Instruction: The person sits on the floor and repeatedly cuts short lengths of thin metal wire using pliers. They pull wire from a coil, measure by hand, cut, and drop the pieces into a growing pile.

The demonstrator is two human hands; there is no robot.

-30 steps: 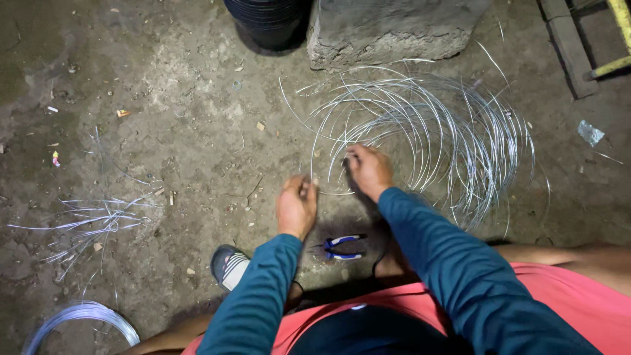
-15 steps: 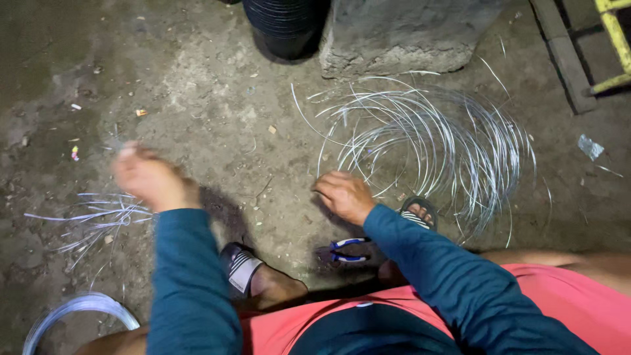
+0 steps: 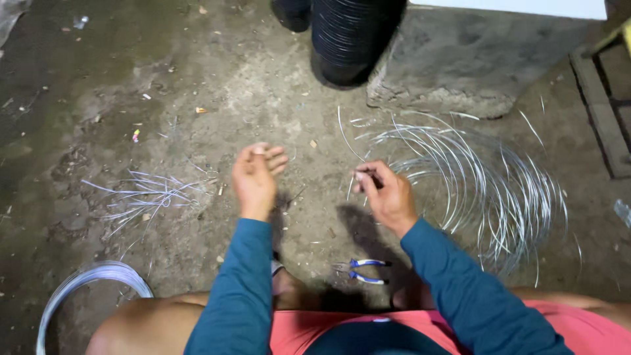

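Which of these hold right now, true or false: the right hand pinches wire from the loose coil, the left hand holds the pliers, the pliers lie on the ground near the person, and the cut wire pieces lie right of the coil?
1. The right hand pinches wire from the loose wire coil. True.
2. The left hand holds the pliers. False: the left hand is open, palm up, with nothing in it.
3. The pliers lie on the ground close to the person. True.
4. The cut wire pieces lie right of the coil. False: they lie on the left, beyond the left hand.
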